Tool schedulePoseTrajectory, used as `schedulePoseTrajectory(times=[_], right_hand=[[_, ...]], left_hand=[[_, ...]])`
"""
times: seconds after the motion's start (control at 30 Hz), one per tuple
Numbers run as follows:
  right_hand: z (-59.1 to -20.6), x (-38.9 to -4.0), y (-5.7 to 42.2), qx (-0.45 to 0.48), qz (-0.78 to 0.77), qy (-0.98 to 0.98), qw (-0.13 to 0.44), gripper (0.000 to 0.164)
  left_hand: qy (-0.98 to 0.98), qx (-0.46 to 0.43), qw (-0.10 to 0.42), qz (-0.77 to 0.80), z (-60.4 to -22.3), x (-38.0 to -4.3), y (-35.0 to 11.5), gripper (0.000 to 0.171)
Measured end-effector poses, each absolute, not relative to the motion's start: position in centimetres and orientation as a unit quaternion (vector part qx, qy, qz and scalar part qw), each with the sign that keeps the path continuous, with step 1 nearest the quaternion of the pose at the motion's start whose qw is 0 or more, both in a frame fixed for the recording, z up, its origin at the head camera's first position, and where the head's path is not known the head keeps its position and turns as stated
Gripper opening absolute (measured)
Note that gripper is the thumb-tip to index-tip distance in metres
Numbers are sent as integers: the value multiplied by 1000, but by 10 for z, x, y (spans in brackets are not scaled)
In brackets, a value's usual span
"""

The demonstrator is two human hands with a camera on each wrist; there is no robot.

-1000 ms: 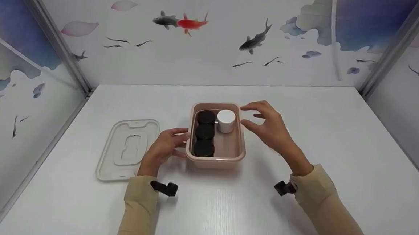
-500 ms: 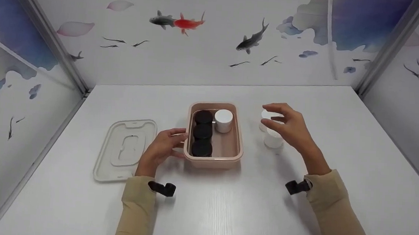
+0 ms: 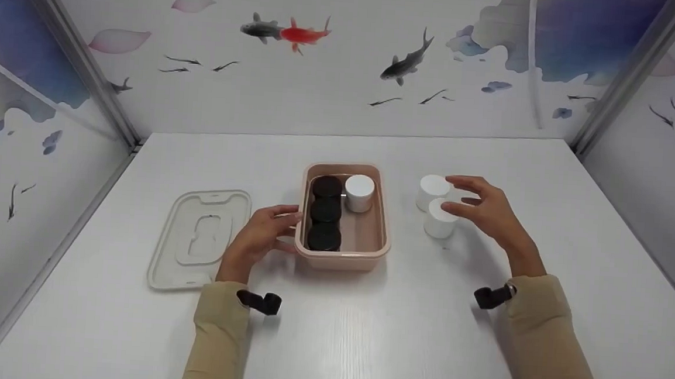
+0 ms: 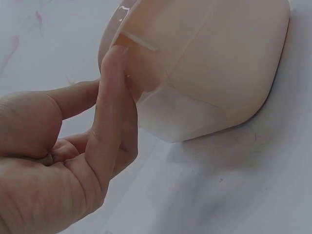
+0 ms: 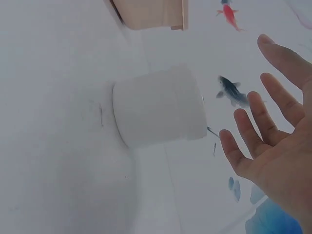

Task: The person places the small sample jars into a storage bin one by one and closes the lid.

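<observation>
My left hand [image 3: 261, 232] grips the left side of a pink plastic box [image 4: 234, 53], fingertips at its rim. Three jars with black lids [image 3: 325, 211] stand in a row along the box's left side, and one white jar [image 3: 359, 192] stands in its back right corner. Right of the box two white jars stand on the table, a rear one [image 3: 433, 189] and a nearer one [image 3: 440, 219]. My right hand [image 3: 485, 213] hovers beside them, fingers apart, holding nothing. In the right wrist view a white jar [image 5: 156, 109] stands before its spread fingers.
A pale rectangular lid [image 3: 170, 238] lies flat on the white table left of the box, partly behind my left wrist. White panels [image 3: 331, 101] printed with fish and leaves rise along the back and both sides.
My right hand has moved right from the box's right rim to the two white jars outside, which now show more fully. My left hand stays at the box.
</observation>
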State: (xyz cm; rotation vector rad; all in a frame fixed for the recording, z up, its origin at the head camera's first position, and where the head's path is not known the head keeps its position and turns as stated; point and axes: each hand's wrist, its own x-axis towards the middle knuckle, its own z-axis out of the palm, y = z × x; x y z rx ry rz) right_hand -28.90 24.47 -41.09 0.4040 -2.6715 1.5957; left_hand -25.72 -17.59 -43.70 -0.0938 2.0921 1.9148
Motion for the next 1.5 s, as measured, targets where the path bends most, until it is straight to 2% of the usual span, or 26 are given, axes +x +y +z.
schedulePoseTrajectory(times=[0.5,0.73,1.17,1.5], right_hand=[[-432,-296,259,100,494,-859,-85,74],[-437,-296,256,79,483,-865,-108,81],[-446,-296,256,76,489,-862,-112,77],[-434,-295,250,70,491,-864,-94,74]], left_hand=[[731,-28,152,665,-436,-256,-178,48],[731,-24,150,665,-436,-256,-177,49],[732,-32,149,664,-436,-255,-176,46],[727,-33,155,668,-435,-256,-176,46]])
